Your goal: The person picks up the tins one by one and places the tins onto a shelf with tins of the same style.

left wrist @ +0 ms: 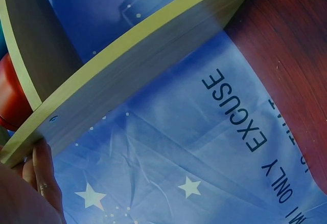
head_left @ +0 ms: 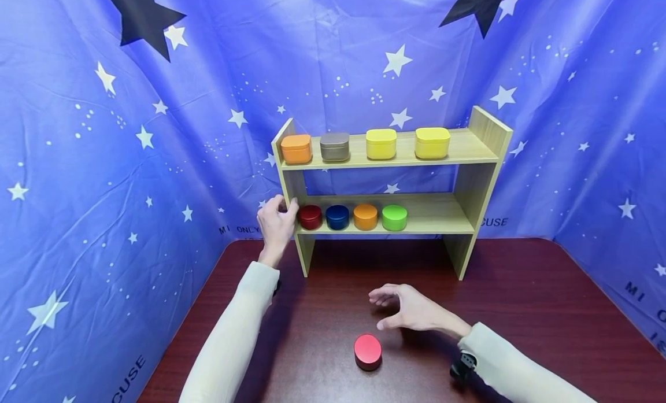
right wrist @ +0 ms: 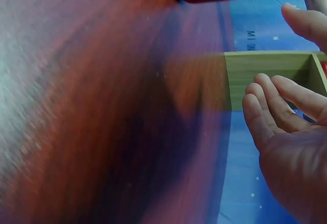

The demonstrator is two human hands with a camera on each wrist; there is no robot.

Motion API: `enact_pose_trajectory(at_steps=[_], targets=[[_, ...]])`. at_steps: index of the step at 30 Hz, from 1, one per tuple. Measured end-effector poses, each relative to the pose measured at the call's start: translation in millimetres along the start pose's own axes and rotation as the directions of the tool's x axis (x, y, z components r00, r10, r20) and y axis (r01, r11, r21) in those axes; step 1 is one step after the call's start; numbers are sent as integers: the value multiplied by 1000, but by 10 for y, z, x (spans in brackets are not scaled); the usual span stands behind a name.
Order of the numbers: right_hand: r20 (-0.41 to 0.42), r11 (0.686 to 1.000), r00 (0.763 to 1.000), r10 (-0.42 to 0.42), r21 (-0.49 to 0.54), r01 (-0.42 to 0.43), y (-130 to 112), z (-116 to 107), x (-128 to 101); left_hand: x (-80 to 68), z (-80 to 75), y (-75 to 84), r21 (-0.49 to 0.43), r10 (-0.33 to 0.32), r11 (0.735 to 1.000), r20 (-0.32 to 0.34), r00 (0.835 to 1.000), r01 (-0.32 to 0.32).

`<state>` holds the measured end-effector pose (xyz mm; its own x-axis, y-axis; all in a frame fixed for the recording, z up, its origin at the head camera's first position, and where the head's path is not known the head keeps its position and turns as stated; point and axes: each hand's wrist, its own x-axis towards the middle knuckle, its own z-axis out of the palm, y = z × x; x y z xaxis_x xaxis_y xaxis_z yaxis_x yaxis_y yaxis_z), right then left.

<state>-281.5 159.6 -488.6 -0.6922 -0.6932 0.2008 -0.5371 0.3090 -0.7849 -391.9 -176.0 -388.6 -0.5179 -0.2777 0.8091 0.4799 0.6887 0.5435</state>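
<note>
My left hand (head_left: 277,222) grips the left side panel of a two-tier wooden shelf (head_left: 385,229). In the left wrist view its fingers (left wrist: 45,175) lie against the panel's outer face. My right hand (head_left: 413,308) hovers over the table, fingers apart from the thumb and nothing between them. Just in front of it a round red tin (head_left: 367,352) stands on the table, untouched. On the lower board sit round tins: dark red (head_left: 310,217), navy (head_left: 337,217), orange (head_left: 365,216) and green (head_left: 394,217). The dark red one is nearest my left hand.
Along the upper board stand squarish tins: orange (head_left: 296,149), grey (head_left: 335,147) and two yellow ones (head_left: 381,144). A dark red-brown table (head_left: 520,322) bears the shelf. Blue star-printed cloth (head_left: 322,62) hangs behind and at both sides.
</note>
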Motion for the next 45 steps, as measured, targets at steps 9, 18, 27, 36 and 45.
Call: enact_pose_trajectory(at_steps=[9,18,27,36,45], targets=[[73,998,997,-23,61,19,12,177,-56,11,-4,16,1,8,1000,-4,1000,-8],[119,996,993,-21,93,10,8,338,-111,15,1,17,-2,19,1000,-13,1000,-19],[129,995,991,-29,96,17,-35,411,-160,17,2,16,-6,19,1000,-13,1000,-20],[125,998,991,-55,50,49,-2,463,-189,10,-7,20,-16,18,1000,-15,1000,-18],[116,997,991,-69,36,65,0,469,-188,-67,8,-20,12,10,1000,16,1000,-10]])
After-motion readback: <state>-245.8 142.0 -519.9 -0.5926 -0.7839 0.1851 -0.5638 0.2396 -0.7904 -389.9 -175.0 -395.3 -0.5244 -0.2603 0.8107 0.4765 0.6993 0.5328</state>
